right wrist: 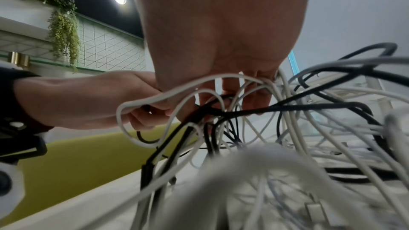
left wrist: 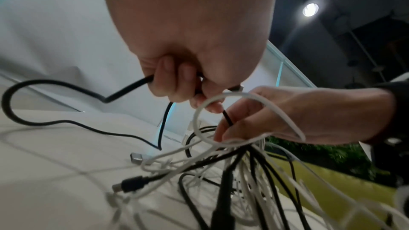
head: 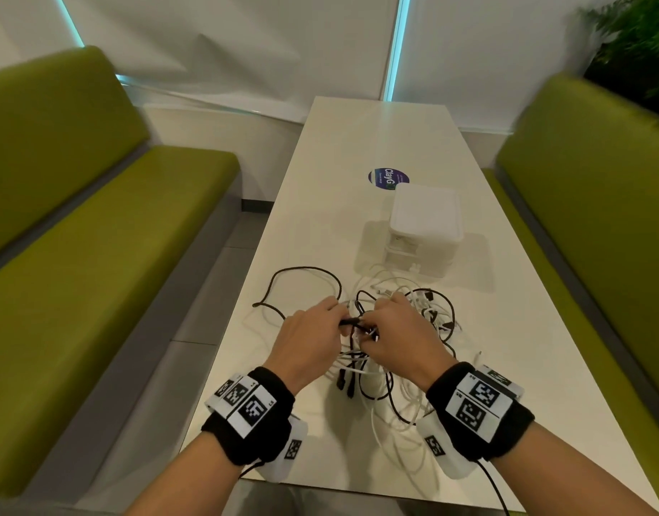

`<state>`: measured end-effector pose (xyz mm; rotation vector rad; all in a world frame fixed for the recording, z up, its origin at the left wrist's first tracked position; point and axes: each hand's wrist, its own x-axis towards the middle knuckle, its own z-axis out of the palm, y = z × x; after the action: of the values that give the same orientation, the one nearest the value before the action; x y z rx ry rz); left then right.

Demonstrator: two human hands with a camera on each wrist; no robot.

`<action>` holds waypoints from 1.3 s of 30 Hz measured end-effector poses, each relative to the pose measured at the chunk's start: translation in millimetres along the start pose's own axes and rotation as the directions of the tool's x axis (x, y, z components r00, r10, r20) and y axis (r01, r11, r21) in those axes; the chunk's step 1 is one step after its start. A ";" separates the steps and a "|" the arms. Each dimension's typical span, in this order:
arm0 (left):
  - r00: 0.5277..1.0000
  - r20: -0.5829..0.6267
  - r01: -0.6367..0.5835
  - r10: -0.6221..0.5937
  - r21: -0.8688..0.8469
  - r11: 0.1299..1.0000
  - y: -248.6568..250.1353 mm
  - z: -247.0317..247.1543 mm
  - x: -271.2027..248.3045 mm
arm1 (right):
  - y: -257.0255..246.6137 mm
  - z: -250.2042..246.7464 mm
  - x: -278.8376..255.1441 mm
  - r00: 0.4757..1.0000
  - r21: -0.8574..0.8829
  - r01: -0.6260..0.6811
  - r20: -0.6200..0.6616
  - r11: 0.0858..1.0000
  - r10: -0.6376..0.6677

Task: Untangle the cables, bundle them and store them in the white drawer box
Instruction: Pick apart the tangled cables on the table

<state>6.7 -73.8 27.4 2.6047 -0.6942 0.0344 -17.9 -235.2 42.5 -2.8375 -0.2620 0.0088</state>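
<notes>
A tangle of black and white cables [head: 395,340] lies on the near half of the white table [head: 357,150]. My left hand [head: 313,337] grips a black cable [left wrist: 124,92] in curled fingers; that cable loops away to the left [head: 283,277]. My right hand [head: 391,333] pinches a bunch of white and black cables [left wrist: 239,142] and lifts them off the table, with a white loop [right wrist: 141,107] draped over it. The two hands almost touch above the tangle. The white drawer box [head: 425,225] stands beyond the cables at the right, its drawers closed.
A round blue sticker [head: 388,177] is on the table behind the box. Green benches [head: 97,232] flank the table on the left and on the right [head: 588,202]. A plant [head: 637,46] stands at the far right.
</notes>
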 end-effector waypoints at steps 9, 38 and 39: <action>0.961 -0.199 0.118 -0.195 -0.341 0.933 -15.0 -27.2 7.1 | 11.6 -8.0 2.7 0.997 0.161 -0.051 -0.041 0.986 0.058; 1.000 -0.009 0.002 -0.003 -0.042 0.999 2.9 -4.1 0.9 | 9.9 -4.5 -3.6 0.999 0.040 -0.017 -0.028 0.999 0.018; 0.998 -0.055 0.008 -0.014 -0.093 0.996 2.4 -8.1 2.4 | 10.0 -4.3 -3.0 0.999 0.042 -0.018 -0.034 0.999 0.020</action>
<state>8.4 -73.4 36.0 2.5092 -0.6463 0.0700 -18.9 -246.3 43.7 -2.7956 -0.2246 -0.0300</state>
